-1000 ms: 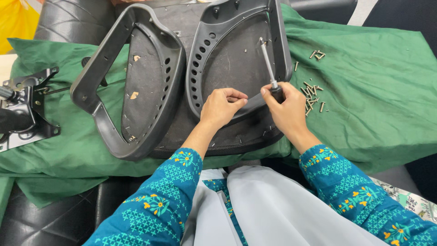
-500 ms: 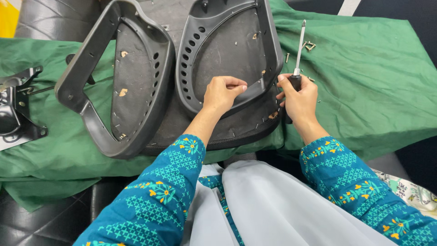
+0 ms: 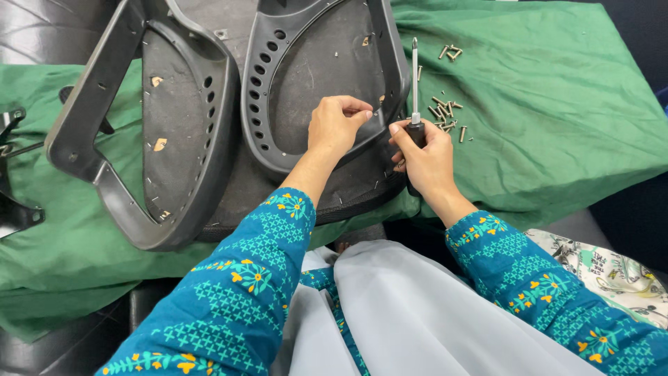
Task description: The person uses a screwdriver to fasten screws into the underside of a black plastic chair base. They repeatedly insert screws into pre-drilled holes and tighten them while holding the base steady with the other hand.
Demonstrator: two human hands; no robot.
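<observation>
An upturned black chair seat (image 3: 229, 174) with two grey plastic armrest frames lies on a green cloth (image 3: 557, 118). My left hand (image 3: 335, 125) pinches something small at the inner rim of the right armrest frame (image 3: 259, 104); what it pinches is too small to tell. My right hand (image 3: 426, 157) grips the black handle of a screwdriver (image 3: 415, 76), whose metal shaft points up and away, clear of the seat. The left armrest frame (image 3: 97, 139) lies untouched beside it.
Several loose silver screws (image 3: 445, 115) are scattered on the cloth just right of the screwdriver, with a few more (image 3: 451, 51) farther back. A black metal chair part (image 3: 14, 174) sits at the left edge. Black leather cushions show beneath the cloth.
My right hand has lifted the screwdriver off the armrest frame and turned it upright. My left hand stays pinched at the frame's inner rim. The view has moved closer.
</observation>
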